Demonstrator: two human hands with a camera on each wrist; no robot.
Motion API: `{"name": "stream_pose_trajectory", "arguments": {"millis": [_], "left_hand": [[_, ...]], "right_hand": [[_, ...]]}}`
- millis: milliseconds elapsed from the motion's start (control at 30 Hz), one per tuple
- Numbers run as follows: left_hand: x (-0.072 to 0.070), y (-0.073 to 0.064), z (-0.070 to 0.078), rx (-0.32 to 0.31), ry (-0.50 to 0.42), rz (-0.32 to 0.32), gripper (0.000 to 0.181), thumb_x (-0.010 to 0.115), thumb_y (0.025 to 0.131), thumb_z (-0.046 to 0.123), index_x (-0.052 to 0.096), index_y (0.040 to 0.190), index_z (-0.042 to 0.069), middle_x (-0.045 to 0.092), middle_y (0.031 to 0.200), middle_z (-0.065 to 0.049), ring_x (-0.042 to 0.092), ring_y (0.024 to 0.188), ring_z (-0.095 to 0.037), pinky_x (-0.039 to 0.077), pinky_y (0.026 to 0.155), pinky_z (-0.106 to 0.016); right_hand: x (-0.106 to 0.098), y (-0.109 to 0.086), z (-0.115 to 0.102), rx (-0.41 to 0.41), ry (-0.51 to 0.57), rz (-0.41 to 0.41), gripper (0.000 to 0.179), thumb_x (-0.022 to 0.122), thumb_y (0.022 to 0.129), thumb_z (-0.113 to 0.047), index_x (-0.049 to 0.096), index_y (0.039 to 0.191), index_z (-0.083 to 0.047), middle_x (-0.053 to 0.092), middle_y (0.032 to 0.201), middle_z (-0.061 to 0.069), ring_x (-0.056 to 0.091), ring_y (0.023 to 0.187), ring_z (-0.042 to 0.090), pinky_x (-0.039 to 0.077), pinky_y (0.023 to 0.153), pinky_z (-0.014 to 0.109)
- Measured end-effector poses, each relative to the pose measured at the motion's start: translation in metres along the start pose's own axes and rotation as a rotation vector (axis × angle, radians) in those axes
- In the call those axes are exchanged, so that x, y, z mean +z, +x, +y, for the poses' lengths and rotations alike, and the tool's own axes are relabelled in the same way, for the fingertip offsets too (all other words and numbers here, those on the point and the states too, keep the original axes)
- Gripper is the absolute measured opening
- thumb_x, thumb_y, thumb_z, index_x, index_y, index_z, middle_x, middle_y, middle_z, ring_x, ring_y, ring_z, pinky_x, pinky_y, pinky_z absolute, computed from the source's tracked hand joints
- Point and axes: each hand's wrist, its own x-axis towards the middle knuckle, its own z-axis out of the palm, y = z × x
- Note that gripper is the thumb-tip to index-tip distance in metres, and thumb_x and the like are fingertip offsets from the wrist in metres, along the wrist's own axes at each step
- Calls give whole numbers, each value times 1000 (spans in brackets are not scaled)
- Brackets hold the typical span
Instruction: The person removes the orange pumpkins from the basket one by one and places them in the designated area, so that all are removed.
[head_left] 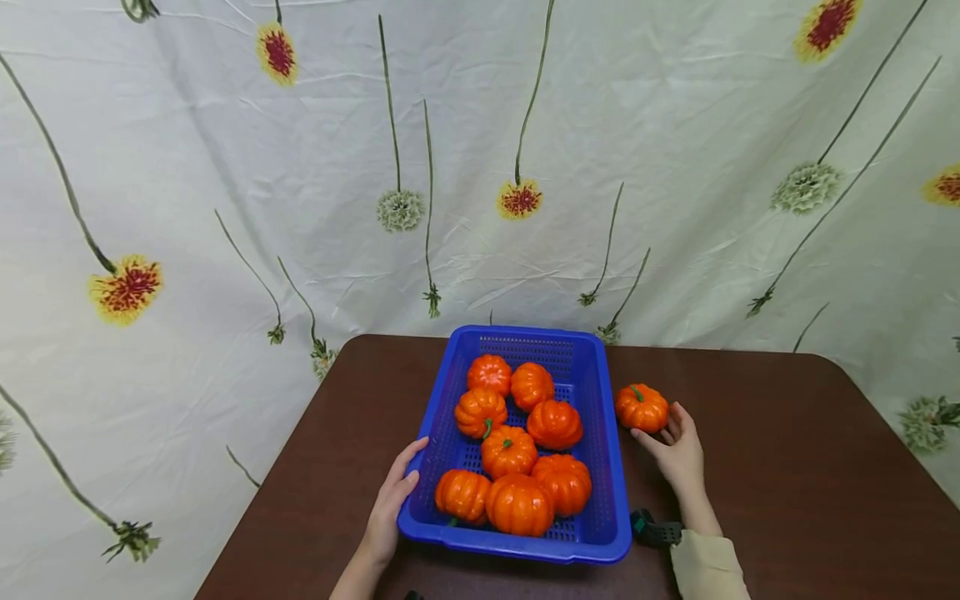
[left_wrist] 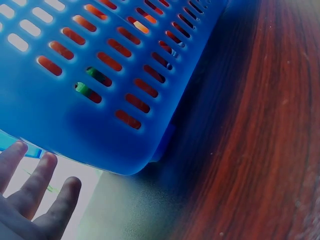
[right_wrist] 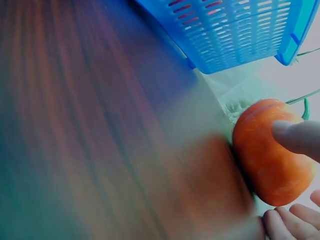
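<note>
A blue plastic basket (head_left: pixel 617 492) stands on the table with several orange toy pumpkins (head_left: pixel 521 506) inside. My left hand (head_left: pixel 385 508) is at the basket's near left side, fingertips right at the rim; the left wrist view shows its fingers (left_wrist: pixel 64 205) fairly straight and spread beside the perforated wall. Outside the basket, to its right, one more small pumpkin (head_left: pixel 642 408) with a green stem sits on the table. Around it is my right hand (head_left: pixel 681 454), thumb at its near side and fingertips by its right edge. In the right wrist view, the thumb (right_wrist: pixel 295 136) overlaps this pumpkin.
The dark brown wooden table (head_left: pixel 787 467) has rounded far corners. Directly behind it hangs a pale cloth (head_left: pixel 480 258) printed with flowers. A black band (head_left: pixel 656 531) is around my right wrist, close to the basket's near right corner.
</note>
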Motion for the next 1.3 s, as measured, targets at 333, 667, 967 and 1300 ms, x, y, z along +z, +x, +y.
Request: {"name": "stream_pose_trajectory", "arguments": {"millis": [333, 667, 967, 1300], "left_hand": [[0, 0, 0, -1, 4, 7, 44, 32, 100, 19, 34, 143, 8, 29, 146, -18, 42, 121, -11, 36, 95, -21], [0, 0, 0, -16, 16, 12, 44, 32, 100, 21, 35, 143, 9, 29, 146, -17, 41, 122, -12, 36, 95, -21], [-1, 1, 0, -20, 13, 7, 44, 32, 100, 22, 35, 143, 10, 29, 147, -16, 41, 122, -14, 37, 95, -22], [0, 0, 0, -7, -1, 1, 44, 32, 100, 20, 35, 143, 9, 29, 146, -18, 41, 122, -17, 37, 95, -22]], "right_hand": [[-10, -6, -29, -66, -11, 95, 74, 71, 81, -3, 29, 141, 4, 34, 141, 24, 36, 128, 37, 34, 100, 48], [-19, -23, -73, -205, -39, -35, 60, 69, 85, -9, 39, 137, 0, 44, 135, 19, 46, 121, 31, 40, 87, 12], [-22, -47, -106, -338, -79, -252, 63, 72, 82, -13, 41, 136, -7, 47, 133, 17, 52, 112, 11, 42, 85, 13], [-11, -70, -129, -409, -87, -449, 67, 77, 78, -17, 44, 137, -18, 48, 133, 11, 50, 118, 30, 43, 92, 26]]}}
